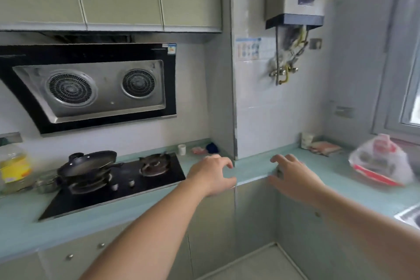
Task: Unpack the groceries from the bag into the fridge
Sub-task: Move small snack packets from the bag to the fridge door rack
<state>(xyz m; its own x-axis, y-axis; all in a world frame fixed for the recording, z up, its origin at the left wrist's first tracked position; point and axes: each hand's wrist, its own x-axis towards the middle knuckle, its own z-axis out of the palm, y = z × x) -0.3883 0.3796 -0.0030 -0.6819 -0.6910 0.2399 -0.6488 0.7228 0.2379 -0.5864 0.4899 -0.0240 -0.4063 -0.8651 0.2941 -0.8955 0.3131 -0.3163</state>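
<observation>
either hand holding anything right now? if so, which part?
Nothing is held. The left hand and right hand hover empty over the counter, fingers loosely curled. The grocery bag sits untouched to the right.

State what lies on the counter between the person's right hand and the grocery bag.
Head view: only bare turquoise counter separates the right hand from the grocery bag. The cup and packet sit further back.

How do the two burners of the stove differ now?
The left burner carries a black pan with its lid on; the right burner is bare, its grate exposed. The left burner is mostly hidden; the right is fully visible. Both sit in the same black stove top.
</observation>
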